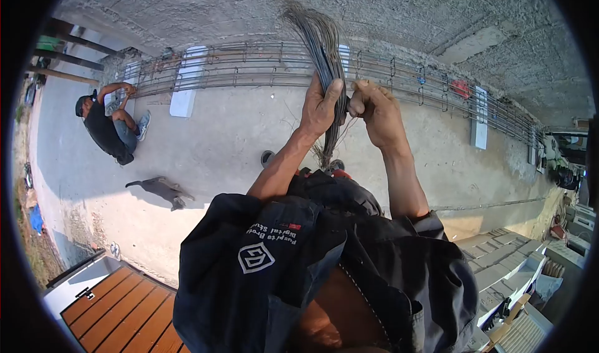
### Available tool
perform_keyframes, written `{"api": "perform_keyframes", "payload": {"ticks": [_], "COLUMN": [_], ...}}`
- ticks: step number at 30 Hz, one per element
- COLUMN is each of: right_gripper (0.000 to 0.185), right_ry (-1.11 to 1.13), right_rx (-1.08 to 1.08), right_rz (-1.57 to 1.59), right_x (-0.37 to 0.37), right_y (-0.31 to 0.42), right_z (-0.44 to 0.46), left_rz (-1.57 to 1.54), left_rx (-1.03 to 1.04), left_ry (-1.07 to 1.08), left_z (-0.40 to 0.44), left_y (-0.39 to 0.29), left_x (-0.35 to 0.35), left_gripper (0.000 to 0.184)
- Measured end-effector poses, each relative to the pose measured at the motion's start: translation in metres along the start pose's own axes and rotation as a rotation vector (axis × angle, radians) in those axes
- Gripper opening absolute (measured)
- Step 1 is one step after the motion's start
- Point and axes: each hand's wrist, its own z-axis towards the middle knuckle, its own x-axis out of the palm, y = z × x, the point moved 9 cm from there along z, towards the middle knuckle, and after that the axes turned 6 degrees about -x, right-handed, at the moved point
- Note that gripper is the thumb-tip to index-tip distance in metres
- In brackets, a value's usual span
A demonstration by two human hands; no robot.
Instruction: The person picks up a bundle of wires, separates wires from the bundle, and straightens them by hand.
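A thick bundle of thin dark binding wire (319, 38) stands in front of me, its far end frayed and bent to the left. My left hand (321, 108) is wrapped around its lower middle, thumb laid along the strands. Close to the right side of the bundle is my right hand (379, 112), its fingers curled and pinched together. What they hold, if anything, is too small to make out; a few loose strands hang just below. Beyond both hands, a long rebar cage (249, 72) with stirrups runs across the view.
White blocks (183, 100) support the cage along a rough concrete wall (399, 9). At its left end another person (106, 125) squats with hands on the bars. A dark cat (163, 191) is on the concrete floor. Stacked blocks (508, 259) are at lower right, a wood-slatted panel (121, 309) lower left.
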Motion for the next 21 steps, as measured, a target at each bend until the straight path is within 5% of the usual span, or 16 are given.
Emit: {"api": "perform_keyframes", "payload": {"ticks": [2, 4, 10, 21], "right_gripper": [0.028, 0.029, 0.03, 0.03], "right_ry": [0.084, -0.03, -0.019, 0.288], "right_rx": [-0.005, 0.111, 0.199, -0.206], "right_rz": [-0.091, 0.193, 0.402, 0.161], "right_x": [0.033, 0.066, 0.165, 0.328], "right_y": [-0.009, -0.035, -0.067, 0.055], "right_z": [0.012, 0.02, 0.056, 0.119], "left_rz": [-0.045, -0.191, -0.28, -0.135], "left_rx": [0.079, 0.131, 0.002, 0.159], "left_ry": [0.007, 0.057, 0.129, 0.228], "left_z": [-0.011, -0.031, -0.074, -0.115], "left_y": [-0.002, 0.0, -0.007, -0.103], "left_x": [-0.028, -0.055, -0.138, -0.18], "left_gripper": [0.046, 0.048, 0.044, 0.034]}}
